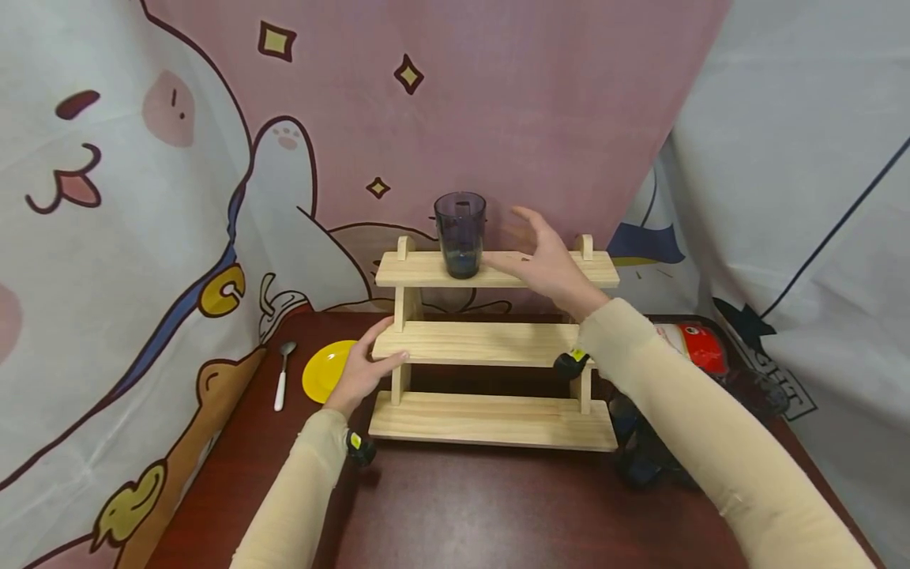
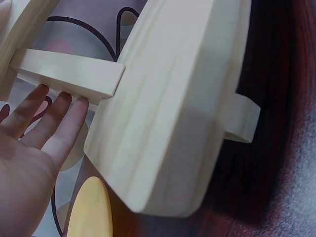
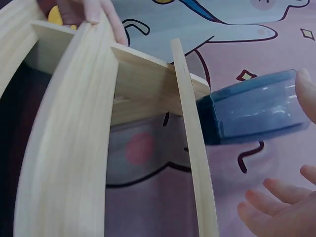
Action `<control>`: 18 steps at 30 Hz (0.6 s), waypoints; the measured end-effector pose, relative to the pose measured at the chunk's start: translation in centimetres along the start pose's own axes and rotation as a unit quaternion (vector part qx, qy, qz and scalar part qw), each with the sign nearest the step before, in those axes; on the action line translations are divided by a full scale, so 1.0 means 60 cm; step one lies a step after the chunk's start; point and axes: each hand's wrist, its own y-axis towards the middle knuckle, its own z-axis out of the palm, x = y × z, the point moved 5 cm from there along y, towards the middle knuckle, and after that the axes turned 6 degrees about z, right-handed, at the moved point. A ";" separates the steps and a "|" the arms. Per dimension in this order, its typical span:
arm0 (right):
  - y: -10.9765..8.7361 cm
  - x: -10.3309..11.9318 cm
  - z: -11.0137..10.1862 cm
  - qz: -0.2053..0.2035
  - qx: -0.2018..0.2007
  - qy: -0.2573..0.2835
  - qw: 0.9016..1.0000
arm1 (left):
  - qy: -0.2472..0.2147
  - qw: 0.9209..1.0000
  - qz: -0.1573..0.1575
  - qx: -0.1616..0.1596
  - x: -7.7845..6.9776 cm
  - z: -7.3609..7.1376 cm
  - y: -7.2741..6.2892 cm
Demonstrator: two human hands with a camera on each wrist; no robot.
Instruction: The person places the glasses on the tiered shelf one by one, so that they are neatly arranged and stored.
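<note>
A tinted drinking glass (image 1: 462, 237) stands upright on the top board of a three-tier wooden shelf (image 1: 483, 341). Just right of the glass is my right hand (image 1: 543, 261), its fingers spread apart and not wrapped round it. In the right wrist view a fingertip overlaps the rim end of the glass (image 3: 256, 108); whether it touches, I cannot tell. My left hand (image 1: 362, 371) holds the left end of the middle board, thumb on its front side and the other fingers behind. Those fingers (image 2: 66, 121) rest along a side upright in the left wrist view.
Left of the shelf lie a yellow plate (image 1: 323, 373) and a white-handled spoon (image 1: 283, 379). At the right, partly behind my sleeve, are a red and white packet (image 1: 704, 348) and dark glassy items (image 1: 640, 466). A printed cloth (image 1: 533, 118) hangs behind the table.
</note>
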 end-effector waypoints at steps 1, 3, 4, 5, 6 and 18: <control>-0.008 -0.004 -0.008 -0.002 0.004 -0.004 1.000 | -0.003 1.000 -0.001 0.000 0.001 0.000 0.000; -0.027 -0.011 -0.023 -0.003 0.008 -0.014 1.000 | -0.006 1.000 0.004 0.000 0.003 0.000 0.001; -0.037 -0.014 -0.031 -0.004 0.010 -0.017 1.000 | -0.006 1.000 0.005 -0.001 0.003 0.000 0.001; -0.046 -0.017 -0.038 -0.007 0.010 -0.021 1.000 | -0.007 1.000 0.007 -0.002 0.003 -0.001 0.001; -0.055 -0.020 -0.046 -0.010 0.010 -0.024 1.000 | -0.007 1.000 0.008 -0.003 0.003 -0.001 0.001; -0.162 -0.067 -0.136 -0.013 -0.037 -0.095 0.995 | 0.009 1.000 -0.012 -0.001 0.003 0.000 0.000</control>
